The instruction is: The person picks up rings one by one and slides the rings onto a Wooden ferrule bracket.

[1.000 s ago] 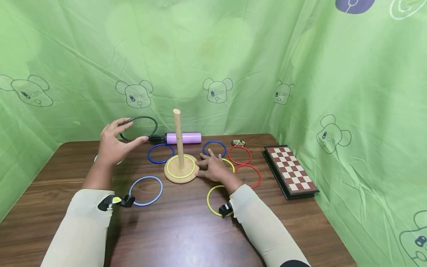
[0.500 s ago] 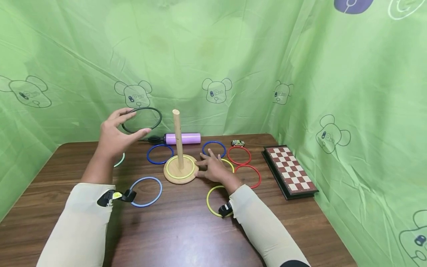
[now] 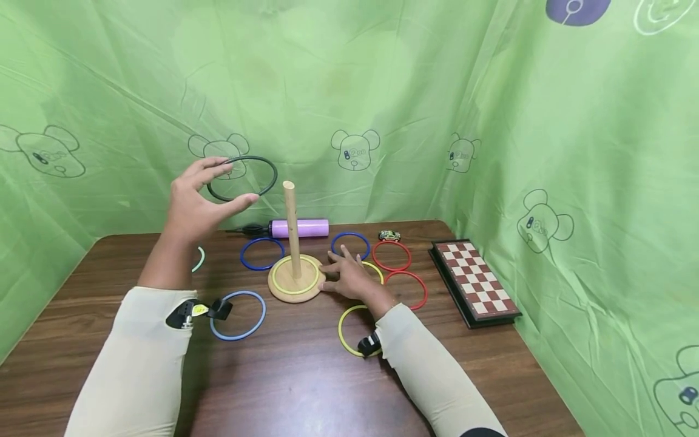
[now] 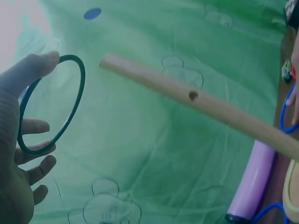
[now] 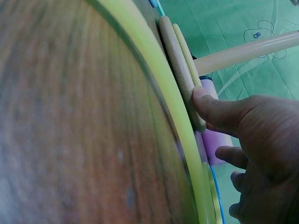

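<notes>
As left hand (image 3: 193, 203) grips, dark ring (image 4: 82, 77) between fingertips (image 3: 224, 168)

Ten rings (image 3: 276, 176) visible: three yellow rings (image 3: 340, 331), two red rings (image 3: 426, 291), two deep-blue rings (image 3: 263, 238), one light-blue ring (image 3: 264, 312), one mint-green ring (image 3: 201, 258) partly hidden, one dark ring (image 3: 253, 157). One tabletop (image 3: 306, 388). One wooden stand (image 3: 282, 297) with one upright post (image 3: 293, 230). One purple-bodied cylinder (image 3: 308, 228), one toy car (image 3: 389, 235), one checkered board (image 3: 477, 276). Two hands (image 3: 193, 203) (image 3: 351, 278), two pale sleeves (image 3: 133, 364) (image 3: 437, 376), two black wrist devices (image 3: 220, 309) (image 3: 368, 345). At least six animal heads (image 3: 356, 152) drawn on green cloth (image 3: 393, 73).
</notes>
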